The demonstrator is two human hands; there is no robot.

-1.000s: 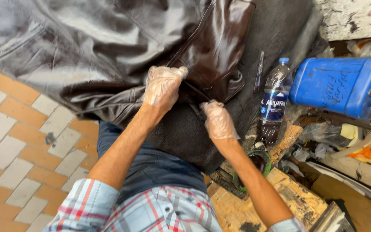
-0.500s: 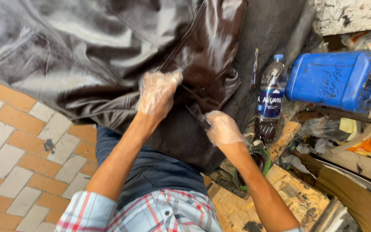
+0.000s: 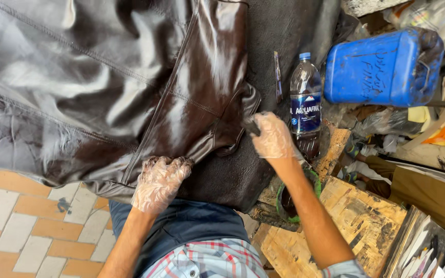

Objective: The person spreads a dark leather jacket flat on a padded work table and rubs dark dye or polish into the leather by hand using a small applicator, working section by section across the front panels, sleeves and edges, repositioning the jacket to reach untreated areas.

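Observation:
A glossy dark brown leather jacket [image 3: 130,87] lies spread over a dark cloth-covered surface [image 3: 284,36] in front of me. Both my hands wear thin clear plastic gloves. My left hand [image 3: 159,181] presses on the jacket's lower hem with its fingers curled over the edge. My right hand [image 3: 273,136] grips a small dark applicator [image 3: 252,126] and holds it against the edge of the jacket's flap. What kind of applicator it is stays unclear, since most of it is hidden in the glove.
A plastic bottle [image 3: 305,108] with dark liquid stands just right of my right hand, and a thin dark stick [image 3: 277,77] lies beside it. A blue jerrycan [image 3: 382,67], a stained wooden board [image 3: 359,221] and clutter fill the right. Orange and white tiles [image 3: 16,226] cover the floor at left.
My left hand has slid from the jacket's middle seam down to its lower hem. My right hand has shifted slightly up to the flap's edge.

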